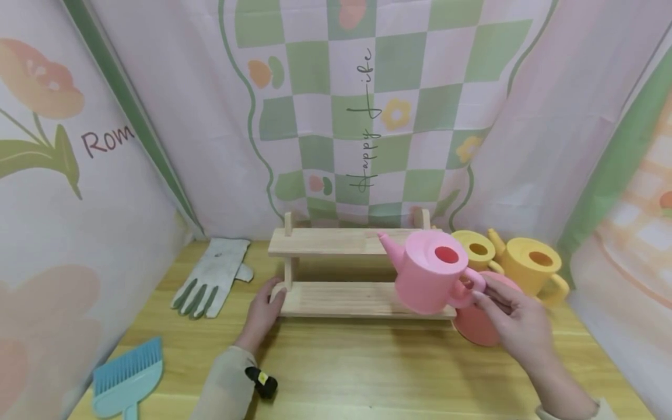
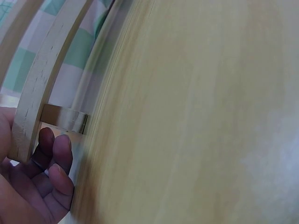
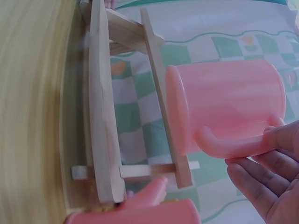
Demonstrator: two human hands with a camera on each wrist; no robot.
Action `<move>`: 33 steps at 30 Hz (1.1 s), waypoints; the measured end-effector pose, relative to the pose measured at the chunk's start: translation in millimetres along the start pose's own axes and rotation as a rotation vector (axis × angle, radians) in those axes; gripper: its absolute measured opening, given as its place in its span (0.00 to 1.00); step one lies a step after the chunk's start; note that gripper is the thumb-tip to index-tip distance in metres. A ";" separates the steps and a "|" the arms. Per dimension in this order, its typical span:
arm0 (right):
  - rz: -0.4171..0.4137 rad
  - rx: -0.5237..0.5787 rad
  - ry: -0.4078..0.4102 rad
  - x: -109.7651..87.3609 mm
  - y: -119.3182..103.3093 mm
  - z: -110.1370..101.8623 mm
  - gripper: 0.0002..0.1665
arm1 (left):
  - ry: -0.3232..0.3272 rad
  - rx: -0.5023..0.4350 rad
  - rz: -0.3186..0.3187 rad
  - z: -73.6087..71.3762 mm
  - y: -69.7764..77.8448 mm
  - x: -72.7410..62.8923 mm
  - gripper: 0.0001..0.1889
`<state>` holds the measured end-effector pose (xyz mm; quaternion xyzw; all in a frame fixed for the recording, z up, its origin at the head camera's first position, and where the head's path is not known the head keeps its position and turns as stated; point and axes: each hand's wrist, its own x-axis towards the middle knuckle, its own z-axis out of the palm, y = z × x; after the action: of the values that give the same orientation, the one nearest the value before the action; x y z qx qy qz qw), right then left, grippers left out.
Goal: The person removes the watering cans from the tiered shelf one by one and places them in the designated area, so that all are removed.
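Note:
My right hand point(image 1: 520, 326) pinches the handle of a pink watering can point(image 1: 426, 280), its spout pointing left. In the head view the can overlaps the right part of a two-tier wooden stand point(image 1: 336, 298); in the right wrist view the can point(image 3: 229, 100) is held upright, its handle point(image 3: 233, 145) between thumb and fingers. My left hand point(image 1: 264, 312) grips the left end of the stand's lower board. In the left wrist view the board's end point(image 2: 25, 140) lies between the thumb side and curled fingers point(image 2: 60, 149).
A coral watering can point(image 1: 476, 326) stands beside the stand's right end, partly hidden by my right hand. Behind it are two yellow watering cans point(image 1: 530, 265). At left lie a white-and-green glove point(image 1: 215, 274) and a blue brush point(image 1: 131, 379). Printed curtains point(image 1: 357, 116) enclose the wooden table point(image 1: 336, 373).

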<state>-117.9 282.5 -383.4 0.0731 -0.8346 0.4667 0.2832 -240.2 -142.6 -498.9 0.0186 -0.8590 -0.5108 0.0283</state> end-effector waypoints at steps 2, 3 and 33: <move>0.023 -0.008 0.012 0.0 0.0 -4.3 0.19 | -0.004 0.002 -0.002 -0.1 0.6 -0.3 0.25; 0.036 -0.012 0.016 0.0 0.0 -6.4 0.20 | -0.009 -0.002 -0.010 -0.2 1.1 -0.5 0.25; 0.187 -0.012 0.120 4.7 6.3 -69.6 0.24 | -0.009 -0.046 -0.039 1.1 0.7 -0.1 0.25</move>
<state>-96.1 343.7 -357.4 -0.0346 -0.8221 0.4898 0.2881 -240.2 -141.3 -498.8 0.0324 -0.8467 -0.5308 0.0148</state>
